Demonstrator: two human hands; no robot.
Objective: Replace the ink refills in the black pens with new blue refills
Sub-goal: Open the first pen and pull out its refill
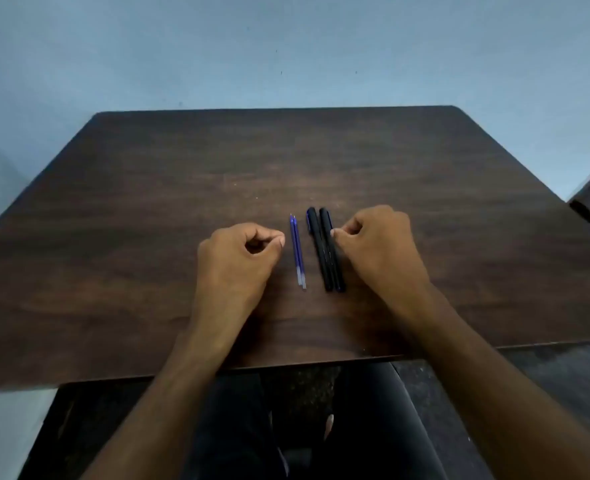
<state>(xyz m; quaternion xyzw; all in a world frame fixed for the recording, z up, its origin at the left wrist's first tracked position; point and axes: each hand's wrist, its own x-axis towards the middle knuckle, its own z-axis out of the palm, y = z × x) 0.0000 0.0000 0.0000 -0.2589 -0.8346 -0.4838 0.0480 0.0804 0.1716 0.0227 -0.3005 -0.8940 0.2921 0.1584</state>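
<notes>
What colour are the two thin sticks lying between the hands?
Blue, with paler clear ends nearest the person: the refills, seen in the head view.

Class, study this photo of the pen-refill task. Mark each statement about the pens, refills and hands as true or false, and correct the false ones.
1. Two blue refills lie left of the two black pens. True.
2. The left hand holds a refill. False: it holds nothing, fingers curled beside the refills.
3. The right hand is next to the pens. True.
4. The pens lie on a white table. False: the table is dark brown wood.
</notes>
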